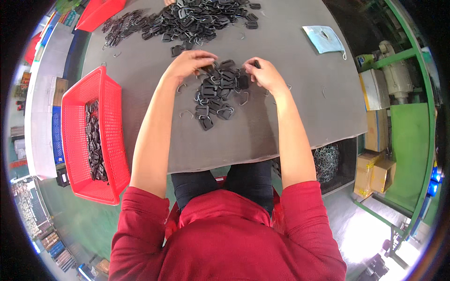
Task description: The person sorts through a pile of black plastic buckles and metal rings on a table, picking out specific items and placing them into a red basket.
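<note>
A small heap of black plastic buckles [209, 90], some with bent wire pieces in them, lies on the grey table between my hands. At its left edge my left hand [191, 64] has its fingers bent over the heap, thumb and fingertips close together; what they hold, if anything, is hidden. On the opposite side my right hand [266, 75] pinches a black buckle [256, 63], seen only in part between its fingers. Loose wire hooks [186, 114] lie around the heap.
A larger pile of black buckles [187, 23] covers the table's far side, with another person's fingers [169, 2] behind it. A blue face mask [324, 39] lies far right. At left stands a red basket [112, 136] holding black parts. Below the right edge, a dark crate holds wire pieces [326, 163].
</note>
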The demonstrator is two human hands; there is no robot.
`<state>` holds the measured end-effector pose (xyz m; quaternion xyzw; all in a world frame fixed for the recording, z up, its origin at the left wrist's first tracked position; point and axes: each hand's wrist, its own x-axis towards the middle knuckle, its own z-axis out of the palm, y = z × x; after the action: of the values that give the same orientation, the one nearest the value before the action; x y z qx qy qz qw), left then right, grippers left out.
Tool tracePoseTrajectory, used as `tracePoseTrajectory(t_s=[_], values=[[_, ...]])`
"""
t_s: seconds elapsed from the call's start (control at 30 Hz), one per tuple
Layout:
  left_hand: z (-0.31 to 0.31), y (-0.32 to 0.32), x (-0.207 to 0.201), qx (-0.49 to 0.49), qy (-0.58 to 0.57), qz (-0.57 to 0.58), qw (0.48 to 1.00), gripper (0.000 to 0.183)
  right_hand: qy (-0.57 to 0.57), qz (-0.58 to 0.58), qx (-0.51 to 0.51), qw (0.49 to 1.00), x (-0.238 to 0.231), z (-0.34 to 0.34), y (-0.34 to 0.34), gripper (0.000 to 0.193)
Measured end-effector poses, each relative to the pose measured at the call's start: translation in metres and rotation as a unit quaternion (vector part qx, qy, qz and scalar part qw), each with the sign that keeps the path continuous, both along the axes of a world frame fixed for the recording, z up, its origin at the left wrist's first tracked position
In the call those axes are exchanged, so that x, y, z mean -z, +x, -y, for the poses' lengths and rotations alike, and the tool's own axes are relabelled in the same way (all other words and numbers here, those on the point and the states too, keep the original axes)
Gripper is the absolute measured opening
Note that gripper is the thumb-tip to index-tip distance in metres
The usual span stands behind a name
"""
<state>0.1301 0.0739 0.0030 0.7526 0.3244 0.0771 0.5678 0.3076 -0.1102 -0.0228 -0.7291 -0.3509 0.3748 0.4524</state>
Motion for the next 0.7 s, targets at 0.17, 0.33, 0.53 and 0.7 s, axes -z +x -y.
tracePoseTrajectory(t_s=[0.17, 0.33, 0.53, 0.7], values=[[-0.007, -0.019, 0.000, 0.005, 0.040, -0.017, 0.999, 0.021, -0.168, 0.373, -0.122, 0.904, -0.035, -0.035, -0.044, 0.040], [-0.005, -0.016, -0.005, -0.127, -0.163, -0.012, 0.978, 0.040, -0.178, 0.388, -0.156, 0.891, -0.032, -0.040, -0.036, 0.044], [0.041, 0.007, 0.010, -0.027, 0.325, -0.196, 0.925, 0.044, -0.176, 0.373, -0.039, 0.910, -0.024, -0.038, -0.023, 0.050], [0.022, -0.006, -0.020, -0.034, 0.109, -0.042, 0.993, 0.033, -0.129, 0.304, -0.118, 0.936, -0.009, -0.057, 0.001, 0.037]])
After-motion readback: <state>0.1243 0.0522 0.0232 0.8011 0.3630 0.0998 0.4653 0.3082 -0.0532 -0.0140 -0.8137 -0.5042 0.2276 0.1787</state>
